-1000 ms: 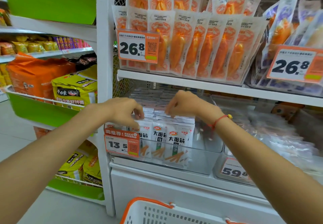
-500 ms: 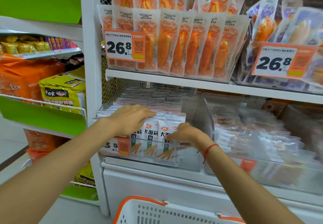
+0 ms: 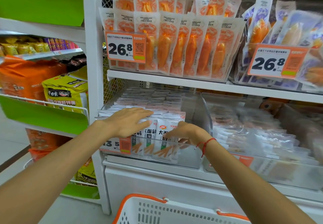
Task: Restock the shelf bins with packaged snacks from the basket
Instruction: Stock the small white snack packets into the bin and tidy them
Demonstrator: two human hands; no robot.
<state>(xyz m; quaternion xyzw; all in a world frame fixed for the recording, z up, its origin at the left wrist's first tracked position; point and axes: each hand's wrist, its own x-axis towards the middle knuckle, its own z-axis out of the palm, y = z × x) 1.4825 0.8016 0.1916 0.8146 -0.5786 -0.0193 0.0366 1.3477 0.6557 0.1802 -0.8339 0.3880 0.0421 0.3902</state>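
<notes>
White shelf unit (image 3: 174, 81) is carrying everything; landmark is the clear bin (image 3: 199, 124) on its lower shelf. Above the bin, orange packs are standing in a row. Below the bin, the white basket (image 3: 174, 211) with orange rim is sitting, contents not visible. Inside the bin, white snack packs (image 3: 162, 140) are standing in rows toward its left; right part of the bin looks unfilled. Left hand (image 3: 127, 122) is lying flat, fingers straight, pressing the pack tops. Right hand (image 3: 187, 133) is at the front row, fingers loosely bent, apparently touching a pack; grip unclear. Likely step: squaring the rows. Best done by pushing evenly, keeping packs upright and labels facing out.
</notes>
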